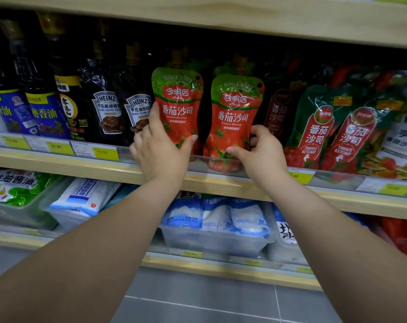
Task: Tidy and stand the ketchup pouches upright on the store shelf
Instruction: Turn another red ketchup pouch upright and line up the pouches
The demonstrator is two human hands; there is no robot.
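1. While both hands are on product, I'd treat this step as seat-and-square. Press each base flat onto the shelf (209, 181) behind the clear front rail (333, 180), then release one side at a time and check that nothing slumps.
2. Right pouch (235, 117): sits between the right thumb and the curled fingers. Long axis is near vertical, spout end up, print facing me. The top looks a touch right of the base, which could be lens distortion. The base shows through the rail just below the thumb.
3. Left pouch (178, 106): sits between the left index finger and thumb, just left of the other pouch with a dark gap between them. Long axis is vertical, spout end up, print facing me. The palm hides the base, so I can't tell if it's seated.
4. Left hand (160, 148): gripping the left pouch, index laid up its left edge, thumb across the lower front. Heinz bottles (137, 113) are just behind the knuckles, so I'd avoid nudging them.
5. Right hand (260, 152): pinching the right pouch, thumb on the lower front, fingers curled round its right edge.
6. Keep the grips low and light, since squeezing the middle would bulge the film and tip it.
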